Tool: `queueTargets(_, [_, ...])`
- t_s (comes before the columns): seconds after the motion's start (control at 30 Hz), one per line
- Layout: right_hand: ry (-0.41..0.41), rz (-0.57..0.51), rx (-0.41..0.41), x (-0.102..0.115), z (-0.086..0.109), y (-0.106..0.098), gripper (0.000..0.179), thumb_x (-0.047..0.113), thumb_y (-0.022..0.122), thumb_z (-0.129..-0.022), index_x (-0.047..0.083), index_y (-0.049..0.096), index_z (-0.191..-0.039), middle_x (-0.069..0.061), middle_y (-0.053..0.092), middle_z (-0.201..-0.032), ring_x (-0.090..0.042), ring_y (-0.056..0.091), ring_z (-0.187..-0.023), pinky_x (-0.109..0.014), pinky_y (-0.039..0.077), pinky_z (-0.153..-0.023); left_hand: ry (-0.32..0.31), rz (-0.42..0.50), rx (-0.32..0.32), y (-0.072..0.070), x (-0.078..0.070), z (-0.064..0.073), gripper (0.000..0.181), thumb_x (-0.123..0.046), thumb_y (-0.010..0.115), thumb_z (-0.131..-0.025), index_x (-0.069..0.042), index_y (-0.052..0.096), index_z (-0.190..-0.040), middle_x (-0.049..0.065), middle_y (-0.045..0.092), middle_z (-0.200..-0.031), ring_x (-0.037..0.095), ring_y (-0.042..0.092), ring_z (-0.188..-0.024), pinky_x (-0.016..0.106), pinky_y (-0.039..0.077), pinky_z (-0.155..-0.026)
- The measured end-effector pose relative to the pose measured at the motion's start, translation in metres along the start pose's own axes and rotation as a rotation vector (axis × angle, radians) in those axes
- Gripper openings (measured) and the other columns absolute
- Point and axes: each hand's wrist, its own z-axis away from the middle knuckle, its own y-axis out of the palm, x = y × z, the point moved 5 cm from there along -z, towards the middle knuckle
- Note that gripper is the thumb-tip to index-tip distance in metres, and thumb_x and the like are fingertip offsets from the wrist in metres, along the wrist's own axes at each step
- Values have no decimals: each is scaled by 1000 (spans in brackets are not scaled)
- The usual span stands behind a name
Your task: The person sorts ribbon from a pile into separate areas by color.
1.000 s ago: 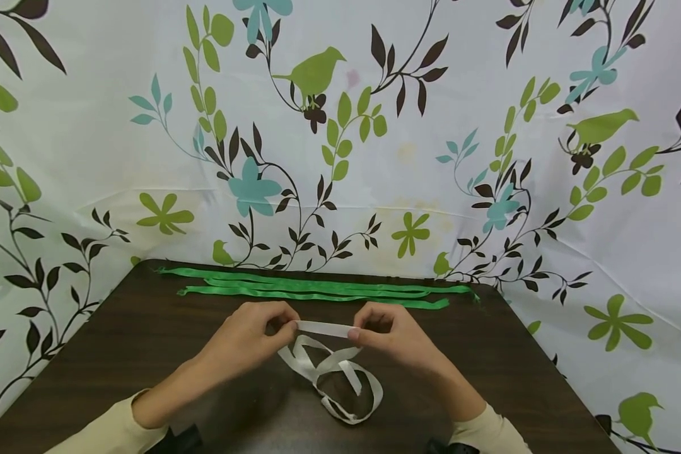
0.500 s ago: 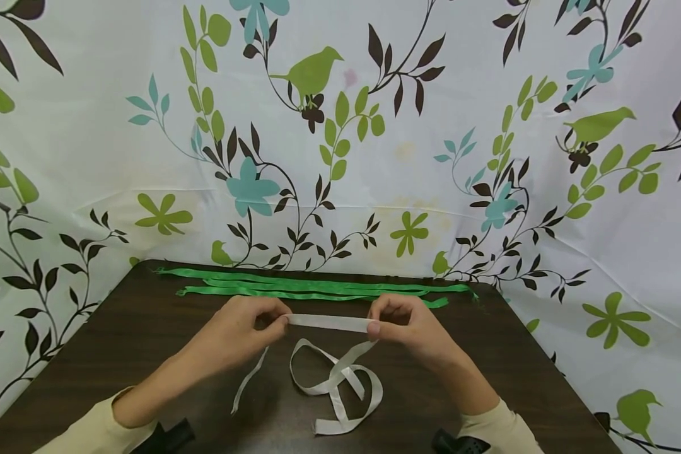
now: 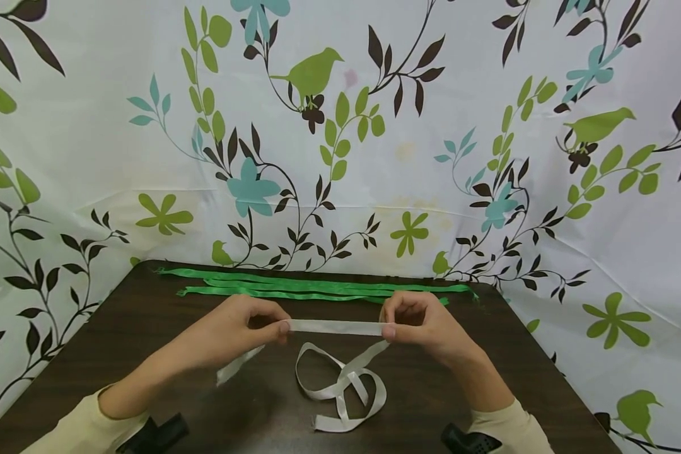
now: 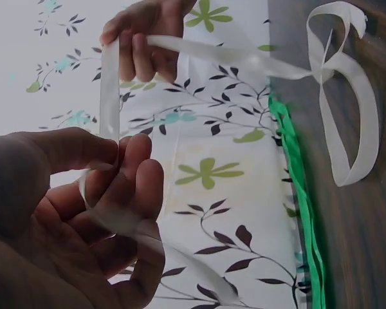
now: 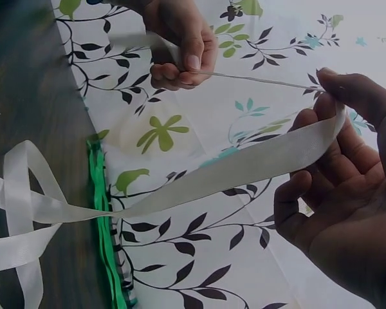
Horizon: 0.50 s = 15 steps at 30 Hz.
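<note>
A white ribbon [image 3: 336,326] is stretched nearly level between both hands above the table. My left hand [image 3: 241,328] pinches it between thumb and forefinger, and a short loose end dangles below that hand. On the other side my right hand [image 3: 425,325] pinches the ribbon the same way. From the right fingers the rest of the ribbon runs down to loose loops lying on the table. In the left wrist view the ribbon [image 4: 109,96] passes from the left thumb up to the right hand [image 4: 148,38]. The right wrist view shows the strip [image 5: 244,154] hanging from the right fingers.
Several green ribbons [image 3: 295,287] lie side by side along the far edge of the dark wooden table [image 3: 119,353]. Behind the table hangs a white cloth [image 3: 340,233] printed with leaves, flowers and birds. Black wrist cameras sit at both cuffs.
The hands have drawn apart, lengthening the taut stretch of white ribbon between them. A loose end now hangs below the left hand, and the loops on the table have shifted and spread.
</note>
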Motion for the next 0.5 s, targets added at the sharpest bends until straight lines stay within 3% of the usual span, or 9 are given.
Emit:
queueTargets(0.3, [7,46,29,8,3,-8,12,-3,72,-92,-2,60,-92,-8,61,-85,-22,53,-72,-36,47,-60,-29,55,12,-17,6,-1,19,-36,59,-105,-24,74,-101,-5,72,-91,18,69,-89,36,52,-68])
queueTargets(0.5, [64,105,47,9,7,-16,13,-8,70,-90,2,64,-96,-9,63,-83,-20,54,-70,-35,47,-58,-59,91,26,-24,10,-1,20,-35,62,-103,-22,75,-97,-1,72,-94,26,68,-92,43,52,-74])
